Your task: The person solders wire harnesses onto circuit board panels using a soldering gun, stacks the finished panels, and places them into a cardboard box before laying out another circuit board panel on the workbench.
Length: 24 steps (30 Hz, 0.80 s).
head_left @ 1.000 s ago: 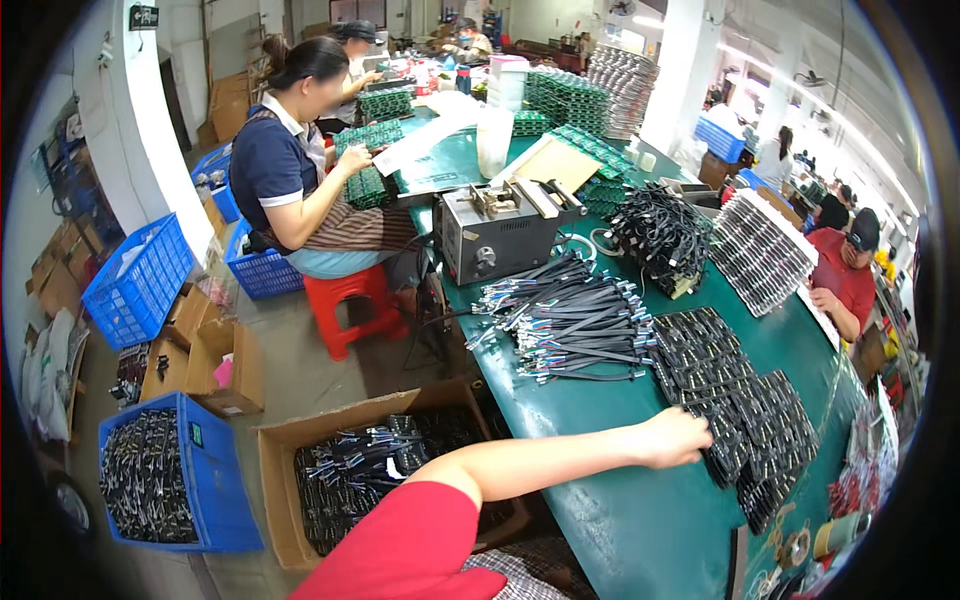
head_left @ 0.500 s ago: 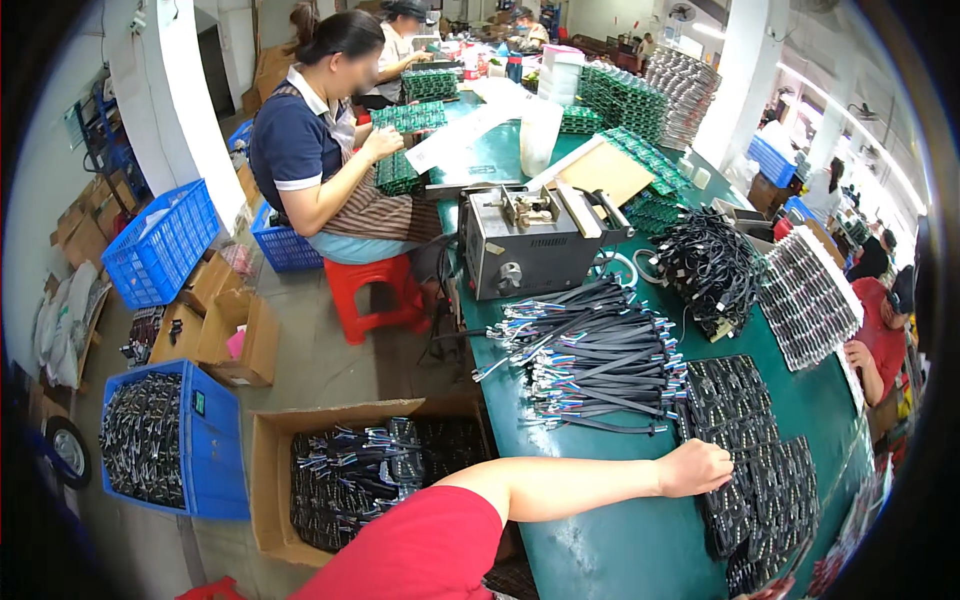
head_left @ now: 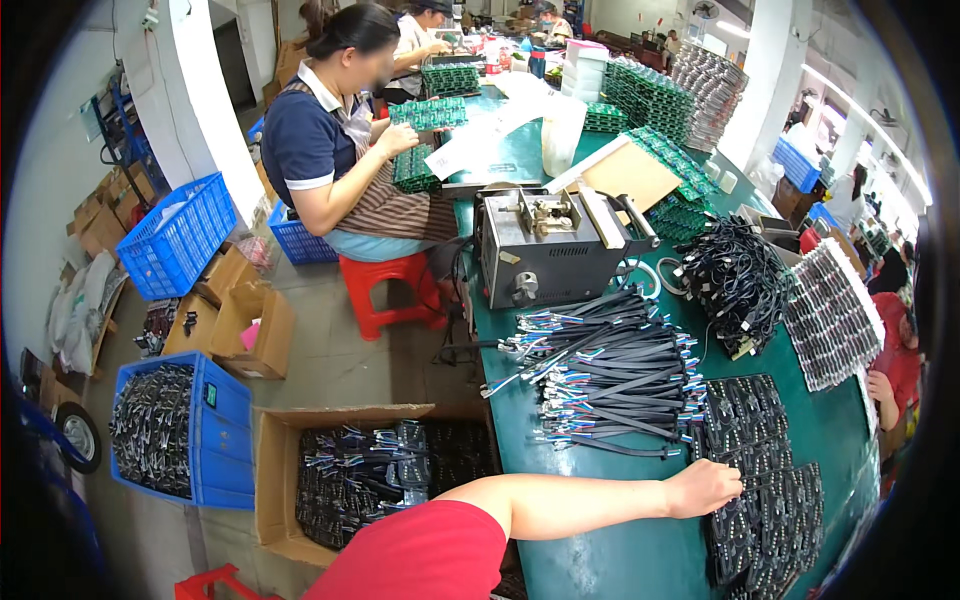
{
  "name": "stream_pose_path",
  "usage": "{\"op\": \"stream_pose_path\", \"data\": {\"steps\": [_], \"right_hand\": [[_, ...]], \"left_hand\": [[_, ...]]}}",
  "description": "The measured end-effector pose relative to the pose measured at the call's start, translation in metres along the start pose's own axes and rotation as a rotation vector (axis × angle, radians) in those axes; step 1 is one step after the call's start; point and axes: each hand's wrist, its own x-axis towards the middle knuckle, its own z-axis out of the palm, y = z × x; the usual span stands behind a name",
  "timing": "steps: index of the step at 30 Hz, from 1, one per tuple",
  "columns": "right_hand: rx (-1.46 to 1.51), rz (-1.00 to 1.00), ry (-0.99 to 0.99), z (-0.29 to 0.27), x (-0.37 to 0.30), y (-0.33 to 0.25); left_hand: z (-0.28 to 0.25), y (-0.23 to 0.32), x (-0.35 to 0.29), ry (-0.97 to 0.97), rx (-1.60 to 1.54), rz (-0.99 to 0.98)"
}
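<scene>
My left hand (head_left: 704, 488) is closed, its fingertips pinched at the left edge of the stacked black circuit-board panels (head_left: 765, 520). What sits between the fingers, if anything, is too small to make out. The panels lie in overlapping rows on the green table (head_left: 590, 555), with small light dots across them. Just beyond my forearm is a spread pile of short black cables (head_left: 610, 385) with white, blue and red wire ends. My right hand does not show.
A grey metal machine (head_left: 545, 255) stands behind the cables. Right of it lie a tangle of black cables (head_left: 735, 280) and a pale sheet of parts (head_left: 835, 315). Left are a cardboard box (head_left: 275, 480) and blue crate (head_left: 225, 430). A co-worker (head_left: 320, 140) sits handling a green board (head_left: 430, 113).
The whole view has shifted slightly, so most things sit a little farther right. My left hand stays at the edge of the black panels, still closed.
</scene>
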Motion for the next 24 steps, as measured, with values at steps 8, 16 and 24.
{"op": "stream_pose_path", "data": {"steps": [8,16,24], "right_hand": [[0.021,0.107,-0.105,-0.02,0.006,-0.007],[0.07,0.147,-0.241,-0.033,0.008,-0.008],[0.081,0.158,-0.236,-0.032,0.009,-0.009]], "left_hand": [[0.0,0.0,-0.001,-0.006,-0.003,-0.003],[0.001,0.0,-0.001,-0.011,-0.008,-0.012],[0.001,0.0,0.0,-0.015,0.001,-0.011]]}}
